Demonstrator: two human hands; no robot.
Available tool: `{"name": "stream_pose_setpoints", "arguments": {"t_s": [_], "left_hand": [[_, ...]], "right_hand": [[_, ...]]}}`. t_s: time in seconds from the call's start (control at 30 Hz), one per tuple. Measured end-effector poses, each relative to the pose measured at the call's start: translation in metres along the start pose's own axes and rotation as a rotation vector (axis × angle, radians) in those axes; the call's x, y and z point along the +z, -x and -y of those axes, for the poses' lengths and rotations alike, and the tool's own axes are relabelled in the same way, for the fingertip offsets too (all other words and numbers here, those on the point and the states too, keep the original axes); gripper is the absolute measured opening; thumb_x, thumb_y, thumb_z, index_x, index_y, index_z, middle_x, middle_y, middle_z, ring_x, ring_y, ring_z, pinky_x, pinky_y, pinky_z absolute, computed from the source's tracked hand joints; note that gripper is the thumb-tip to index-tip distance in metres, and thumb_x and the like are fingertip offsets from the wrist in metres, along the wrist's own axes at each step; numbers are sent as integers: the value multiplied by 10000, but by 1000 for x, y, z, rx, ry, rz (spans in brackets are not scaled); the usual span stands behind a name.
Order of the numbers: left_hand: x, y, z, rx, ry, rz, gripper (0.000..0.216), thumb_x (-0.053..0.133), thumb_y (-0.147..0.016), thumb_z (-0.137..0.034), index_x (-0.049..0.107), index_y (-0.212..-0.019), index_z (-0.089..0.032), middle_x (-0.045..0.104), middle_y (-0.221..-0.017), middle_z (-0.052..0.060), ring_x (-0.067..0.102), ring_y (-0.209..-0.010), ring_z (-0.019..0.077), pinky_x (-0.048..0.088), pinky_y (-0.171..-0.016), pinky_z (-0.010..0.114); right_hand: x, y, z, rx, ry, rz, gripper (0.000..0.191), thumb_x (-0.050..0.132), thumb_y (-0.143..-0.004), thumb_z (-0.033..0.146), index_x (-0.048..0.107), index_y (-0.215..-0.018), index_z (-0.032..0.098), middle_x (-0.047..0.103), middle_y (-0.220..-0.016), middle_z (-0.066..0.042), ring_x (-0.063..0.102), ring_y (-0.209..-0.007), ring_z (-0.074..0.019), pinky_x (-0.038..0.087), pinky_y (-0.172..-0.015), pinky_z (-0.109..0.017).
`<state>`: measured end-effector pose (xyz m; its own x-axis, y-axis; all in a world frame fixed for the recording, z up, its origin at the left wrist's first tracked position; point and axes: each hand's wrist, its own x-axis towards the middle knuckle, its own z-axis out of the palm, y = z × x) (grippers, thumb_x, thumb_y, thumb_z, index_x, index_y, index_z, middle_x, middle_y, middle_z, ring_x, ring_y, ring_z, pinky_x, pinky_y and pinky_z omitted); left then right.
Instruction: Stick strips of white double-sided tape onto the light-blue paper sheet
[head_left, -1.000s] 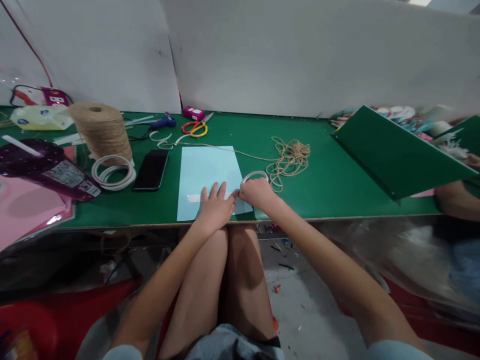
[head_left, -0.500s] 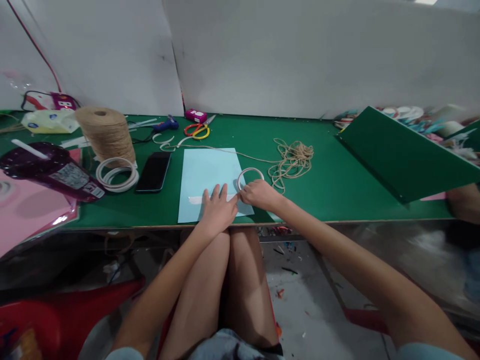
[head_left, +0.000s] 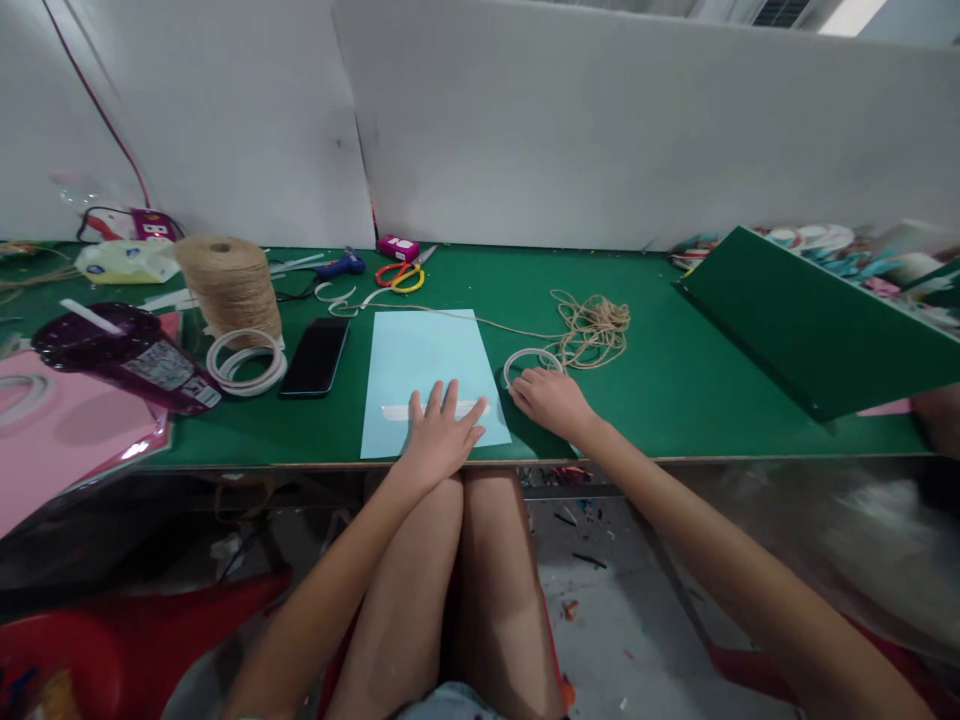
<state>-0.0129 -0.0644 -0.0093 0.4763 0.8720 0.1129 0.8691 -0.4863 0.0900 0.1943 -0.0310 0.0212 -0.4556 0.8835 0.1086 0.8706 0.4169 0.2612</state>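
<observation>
Fingers of the left hand (head_left: 442,438) lie spread on the tape strip (head_left: 394,412) and paper (head_left: 427,350), near the table (head_left: 675,400) front edge. Right-hand (head_left: 551,402) fingers grasp the tape roll (head_left: 517,358), right of the paper.

Mid-frame: one left hand (head_left: 437,440), one right hand (head_left: 553,403), one pale blue sheet (head_left: 424,350), one white strip (head_left: 395,412) on it, one ring of tape (head_left: 533,351). Left side: one twine spool (head_left: 232,290), one phone (head_left: 315,358), one purple cup (head_left: 142,362), one straw (head_left: 91,317), stacked white rings (head_left: 259,387) (overlapping, so no sure number). Upper centre: one pair of scissors (head_left: 410,270); right of centre, one twine tangle (head_left: 594,330).
</observation>
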Motion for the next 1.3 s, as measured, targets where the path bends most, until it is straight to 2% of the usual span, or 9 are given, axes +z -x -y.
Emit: {"name": "stream_pose_setpoints", "arguments": {"t_s": [0.1, 0.4, 0.6, 0.7, 0.83, 0.9, 1.07, 1.2, 1.3], "left_hand": [[-1, -1, 1, 0, 2, 8, 456, 269, -934, -446, 330, -1382, -384, 266, -1497, 121, 207, -1377, 353, 176, -1031, 639], [-4, 0, -1, -16, 39, 39, 433, 283, -930, -457, 340, -1359, -441, 246, -1510, 85, 191, -1380, 355, 153, -1012, 675], [-12, -4, 6, -25, 212, 89, 516, 258, -930, -492, 138, -1427, -424, 293, -1492, 86, 202, -1383, 341, 130, -1017, 682], [-19, -8, 20, -56, 491, 57, 504, 162, -954, -446, 74, -1446, -376, 402, -1438, 56, 331, -1345, 240, 195, -1072, 583], [-24, -6, 46, -214, 788, -203, 487, 104, -963, -343, 294, -1399, -236, 520, -1337, 74, 481, -1235, 160, 408, -995, 341], [-25, 0, 58, -251, 740, -295, 462, 161, -955, -319, 408, -1327, -204, 529, -1323, 69, 489, -1223, 175, 433, -968, 329], [-21, 22, 84, -168, 208, -319, 391, 308, -877, -163, 631, -1096, -198, 555, -1258, 99, 476, -1200, 236, 367, -1009, 427], [-17, 34, 93, -225, 9, -293, 324, 394, -849, -166, 690, -954, -245, 624, -1059, 88, 535, -1018, 257, 395, -881, 435], [-16, 38, 95, -213, -19, -303, 297, 414, -853, -185, 693, -914, -268, 647, -1039, 53, 520, -1024, 253, 341, -923, 458]], "right_hand": [[5, -2, 0, 60, -22, 36, 362, 317, -946, 287, 642, -873, 144, 643, -848, -100, 559, -796, -183, 289, -624, -276], [1, -5, 5, 77, -31, 60, 366, 312, -942, 293, 637, -854, 149, 644, -867, -96, 576, -823, -194, 299, -608, -272], [-3, -3, 6, 132, -86, 31, 335, 303, -953, 298, 602, -887, 163, 648, -855, -73, 581, -778, -180, 283, -592, -267], [-5, -2, 8, 164, -177, -16, 305, 281, -966, 286, 561, -972, 163, 651, -847, -63, 574, -734, -169, 287, -593, -260], [-3, -5, 13, 155, -251, -73, 306, 265, -975, 286, 542, -993, 157, 647, -829, -66, 569, -750, -177, 313, -646, -262], [2, -7, 16, 160, -263, -111, 302, 273, -973, 277, 541, -1014, 145, 648, -857, -77, 569, -788, -188, 324, -681, -269], [20, -8, 25, 169, -260, -121, 297, 293, -963, 239, 534, -1083, 113, 646, -913, -102, 564, -845, -202, 334, -736, -280], [28, -9, 29, 105, -215, -96, 290, 321, -960, 251, 548, -1092, 126, 641, -942, -99, 555, -892, -209, 319, -771, -289], [29, -9, 29, 83, -210, -93, 297, 320, -963, 256, 552, -1100, 130, 640, -928, -92, 553, -886, -207, 313, -769, -290]]}}
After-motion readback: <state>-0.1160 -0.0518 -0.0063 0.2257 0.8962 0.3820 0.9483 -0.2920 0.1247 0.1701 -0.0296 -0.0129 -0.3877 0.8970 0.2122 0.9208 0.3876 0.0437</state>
